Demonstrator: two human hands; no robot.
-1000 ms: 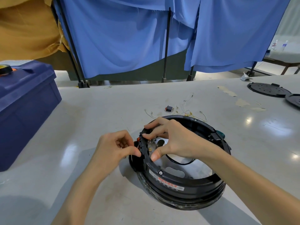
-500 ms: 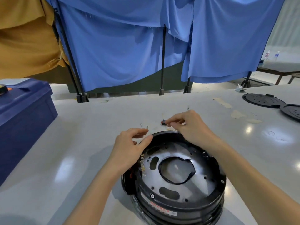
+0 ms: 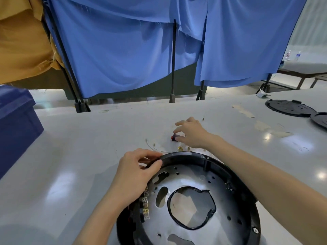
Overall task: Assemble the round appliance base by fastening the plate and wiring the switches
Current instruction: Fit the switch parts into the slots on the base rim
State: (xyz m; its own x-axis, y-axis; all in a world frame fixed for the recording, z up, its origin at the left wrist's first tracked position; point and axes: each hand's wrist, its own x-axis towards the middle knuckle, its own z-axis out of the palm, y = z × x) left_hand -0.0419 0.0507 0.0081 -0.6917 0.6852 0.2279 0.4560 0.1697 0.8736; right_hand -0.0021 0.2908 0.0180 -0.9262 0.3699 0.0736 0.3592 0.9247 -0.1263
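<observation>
The round black appliance base (image 3: 235, 175) lies on the white table, with a metal plate (image 3: 228, 200) with several holes inside it. My left hand (image 3: 138, 172) grips the base's far-left rim, thumb inside and fingers outside. A strip of metal terminals (image 3: 146, 208) shows on the inner left wall. Beyond the base, my right hand (image 3: 192, 133) reaches over the table and pinches a small black and red switch (image 3: 174, 137) between thumb and fingers. Thin wires with brass connectors (image 3: 180, 148) lie loose between the switch and the base.
A dark blue bin (image 3: 16, 124) stands at the left. Two black round lids (image 3: 290, 107) lie at the far right. Blue curtains on black stands (image 3: 172, 61) close off the table's far edge. Tape scraps (image 3: 244, 109) stick to the tabletop.
My right hand left the base's rim, reached out to the far side and took hold of the small switch. My left hand shifted up onto the far-left rim. The view came closer to the base.
</observation>
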